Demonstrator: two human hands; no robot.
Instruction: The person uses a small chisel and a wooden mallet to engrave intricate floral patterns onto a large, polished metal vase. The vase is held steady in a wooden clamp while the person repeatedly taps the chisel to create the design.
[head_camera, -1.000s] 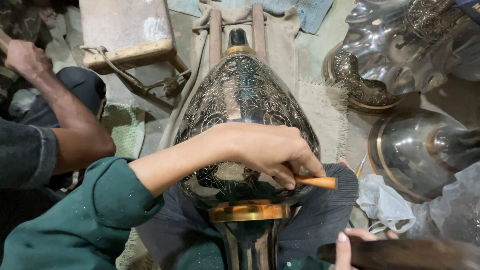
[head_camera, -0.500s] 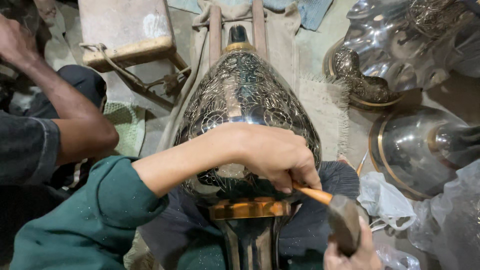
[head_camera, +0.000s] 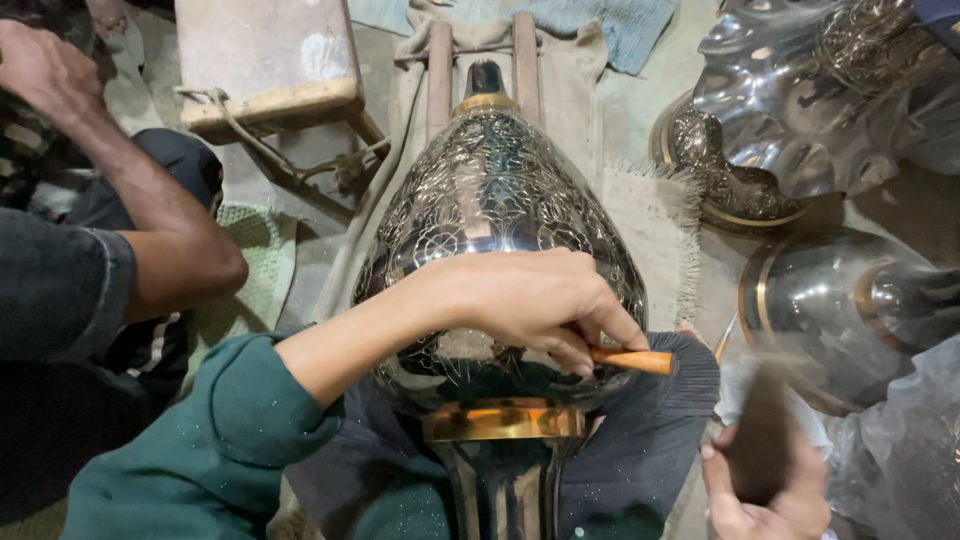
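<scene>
No packages, labels, signs or screens in view.

Engraved vessel (head_camera: 500, 210) lies centre frame, neck toward the top edge between two wooden rails (head_camera: 437, 70), base toward the bottom. Left hand (head_camera: 530, 300) rests across its lower body, holding a chisel (head_camera: 632, 359) that points right, just off the vessel's lower right flank. Right hand (head_camera: 765, 490) sits at lower right with a mallet (head_camera: 762, 430), below and right of the chisel. Wooden stool (head_camera: 268, 65) upper left. Another person's arm (head_camera: 130, 215) along the left edge. More metal vessels (head_camera: 840, 300) stacked on the right side.
</scene>
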